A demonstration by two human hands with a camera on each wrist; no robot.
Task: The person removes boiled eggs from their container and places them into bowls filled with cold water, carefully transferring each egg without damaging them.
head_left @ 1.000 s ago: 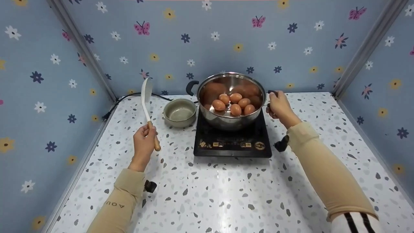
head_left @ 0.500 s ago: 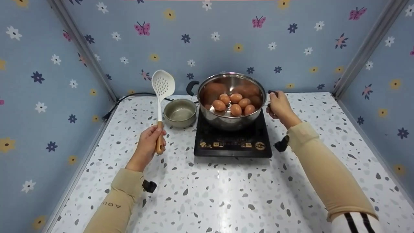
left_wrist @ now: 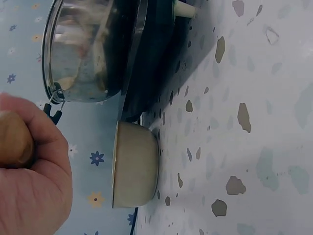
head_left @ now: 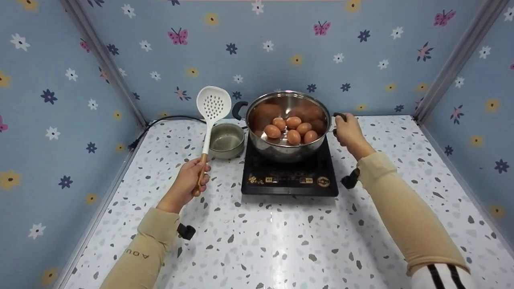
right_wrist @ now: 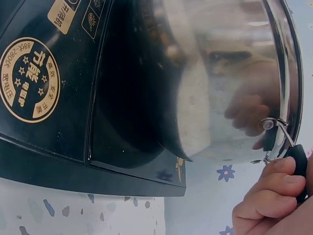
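Observation:
My left hand (head_left: 188,183) grips the wooden handle of a white slotted skimmer (head_left: 213,105), its perforated head raised above and partly in front of a grey-green bowl (head_left: 227,149). The left wrist view shows the handle's butt end (left_wrist: 14,142) in the curled fingers. My right hand (head_left: 350,134) holds the black side handle (right_wrist: 297,164) of a steel pot (head_left: 287,150). Several brown eggs (head_left: 293,137) lie on the pot's bottom. The pot sits on a black induction cooker (head_left: 289,186).
The pot's other black handle (head_left: 238,110) points left, near the skimmer head. A black cable (head_left: 168,117) runs along the back left of the speckled table (head_left: 257,245). Flower-patterned panels (head_left: 273,24) enclose the back and sides.
My left hand has shifted slightly right and turned the skimmer, so its head swung right, from edge-on to facing the camera, beside the pot. The right hand, pot and eggs stay in place.

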